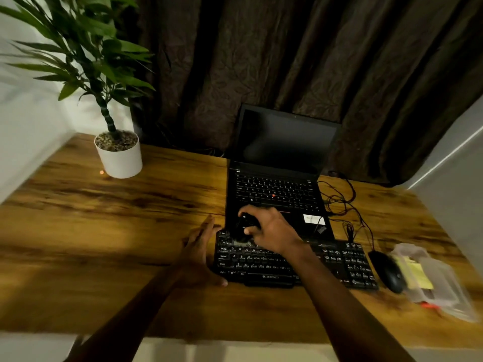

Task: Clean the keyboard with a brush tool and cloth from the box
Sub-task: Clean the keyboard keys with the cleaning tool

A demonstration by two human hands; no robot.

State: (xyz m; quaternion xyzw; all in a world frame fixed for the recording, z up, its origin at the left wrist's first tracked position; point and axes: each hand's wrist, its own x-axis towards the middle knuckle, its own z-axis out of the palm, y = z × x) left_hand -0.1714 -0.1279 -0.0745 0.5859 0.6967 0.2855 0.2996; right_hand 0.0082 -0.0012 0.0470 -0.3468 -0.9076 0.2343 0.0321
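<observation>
Head view: brushing step. Grips small black brush tool (242,228) in curled right hand (270,231), bristles on top-left keys of black plastic keyboard (337,265). Steadies its edge with flat, straight-fingered left hand (198,253). Leaves apparent yellow cloth (416,276) in clear box (454,291). Calls next for row-by-row sweeps.

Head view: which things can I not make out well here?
Brush tool: dark, mostly covered by the right hand, head view.
Box: motion blur, head view; contents unclear.
Keyboard: middle keys hidden under the right forearm, head view.
</observation>
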